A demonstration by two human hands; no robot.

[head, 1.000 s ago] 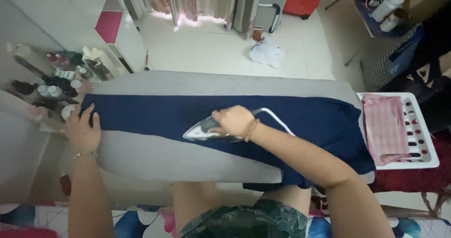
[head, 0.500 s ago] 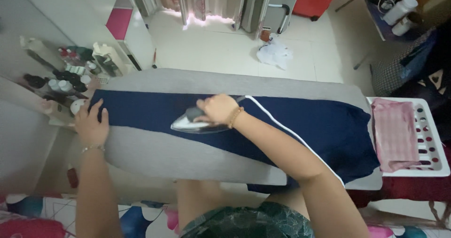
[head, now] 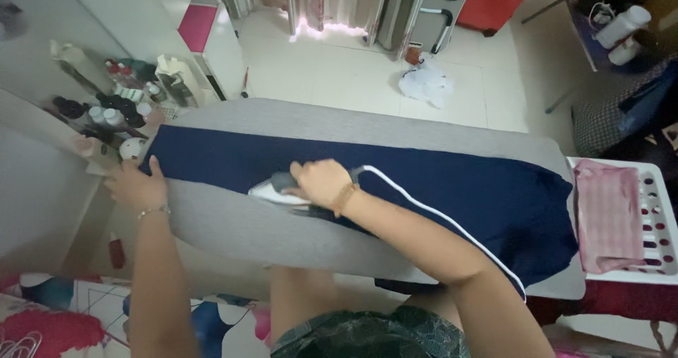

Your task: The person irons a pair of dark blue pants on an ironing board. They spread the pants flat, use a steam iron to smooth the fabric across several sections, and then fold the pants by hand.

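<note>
A: Pressing is the step in hand, judged from the layout. The right hand (head: 321, 181) is closed around the handle of the iron (head: 277, 190), whose soleplate lies flat on the navy cloth (head: 438, 188). A white cord (head: 438, 213) leaves the rear of the iron and runs along the right forearm.

B: Location of the cloth?

A: It is spread lengthwise on the grey ironing board (head: 282, 238). One end drapes over the board's right end; the other end lies at the narrow left tip.

B: Status of the left hand (head: 134, 187)?

A: Palm down, fingers extended, not closed around anything. It presses flat at the left end of the cloth and appears to keep the fabric taut. Whether the fingertips pinch the edge cannot be determined.

B: Requirement for the next stroke?

A: In my judgement: maintain flat soleplate contact, maintain tension from the left hand, and keep that hand well apart from the iron's nose. The cord should stay off the pressed area.

B: Surroundings?

A: A white basket (head: 660, 217) holding a pink cloth (head: 607, 217) sits beside the board's right end. Bottles (head: 113, 107) crowd a shelf near its left tip.
</note>
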